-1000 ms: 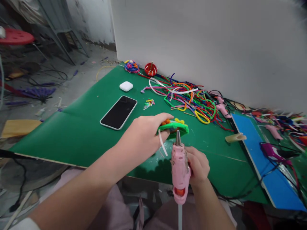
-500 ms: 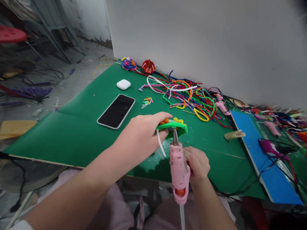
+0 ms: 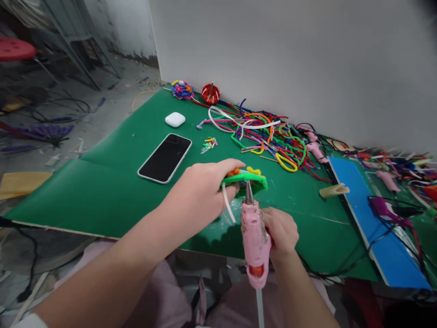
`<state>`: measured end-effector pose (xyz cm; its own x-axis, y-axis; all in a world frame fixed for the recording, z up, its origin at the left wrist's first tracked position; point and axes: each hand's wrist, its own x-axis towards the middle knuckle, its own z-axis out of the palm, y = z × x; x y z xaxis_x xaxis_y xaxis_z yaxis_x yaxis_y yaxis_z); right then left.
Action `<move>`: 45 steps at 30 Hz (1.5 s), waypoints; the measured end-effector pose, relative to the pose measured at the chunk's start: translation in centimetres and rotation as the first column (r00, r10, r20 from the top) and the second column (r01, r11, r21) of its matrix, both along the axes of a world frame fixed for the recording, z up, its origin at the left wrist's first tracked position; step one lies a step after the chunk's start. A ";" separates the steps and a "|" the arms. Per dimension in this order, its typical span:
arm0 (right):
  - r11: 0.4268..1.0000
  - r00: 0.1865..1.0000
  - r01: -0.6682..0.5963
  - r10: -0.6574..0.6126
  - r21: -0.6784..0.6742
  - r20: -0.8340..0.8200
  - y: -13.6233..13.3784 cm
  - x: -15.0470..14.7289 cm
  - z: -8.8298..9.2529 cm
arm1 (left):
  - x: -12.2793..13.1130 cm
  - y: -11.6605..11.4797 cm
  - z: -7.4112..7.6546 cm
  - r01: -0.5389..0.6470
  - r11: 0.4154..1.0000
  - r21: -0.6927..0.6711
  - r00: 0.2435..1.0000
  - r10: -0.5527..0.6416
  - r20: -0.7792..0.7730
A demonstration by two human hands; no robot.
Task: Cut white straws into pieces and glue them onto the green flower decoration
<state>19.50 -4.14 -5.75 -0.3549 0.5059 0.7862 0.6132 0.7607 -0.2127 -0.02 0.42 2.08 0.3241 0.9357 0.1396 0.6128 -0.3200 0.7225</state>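
My left hand (image 3: 208, 184) is closed around a small craft piece (image 3: 252, 181) of fuzzy pipe cleaners, with a green rim and orange and yellow bits on top. A thin white strip (image 3: 228, 205) hangs from it beside my fingers. My right hand (image 3: 282, 230) grips a pink hot glue gun (image 3: 254, 237), its fingers partly hidden behind the body. The gun's metal nozzle (image 3: 249, 193) points up at the underside of the green rim and appears to touch it. A clear glue stick (image 3: 260, 307) sticks out of the gun's rear end.
On the green table (image 3: 112, 196) lie a phone (image 3: 165, 158), a white earbud case (image 3: 175, 120) and a tangle of pipe cleaners (image 3: 262, 132). Two round craft pieces stand at the back, one red (image 3: 210, 93). To the right are a blue board (image 3: 372, 218) and a purple tool (image 3: 389, 212) with cables.
The glue gun has risen slightly, bringing its nozzle closer under the green rim. My left hand and the craft piece stay nearly still.
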 end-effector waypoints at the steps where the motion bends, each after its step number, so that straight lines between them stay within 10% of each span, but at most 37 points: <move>1: 1.000 1.000 0.010 -0.010 0.002 0.006 0.0 0.0 0.0 | 0.0 0.0 0.0 0.005 1.000 0.003 1.000 -0.005 0.001; 45: 0.999 0.999 0.042 -0.042 0.014 0.010 0.0 0.1 -0.5 | 0.0 -0.2 0.5 0.034 0.999 0.001 0.999 -0.034 -0.039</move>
<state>19.65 -4.13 -6.28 -0.3419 0.5097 0.7895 0.6466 0.7372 -0.1960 -0.05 0.25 2.57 0.3608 0.9239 0.1273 0.6294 -0.3420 0.6978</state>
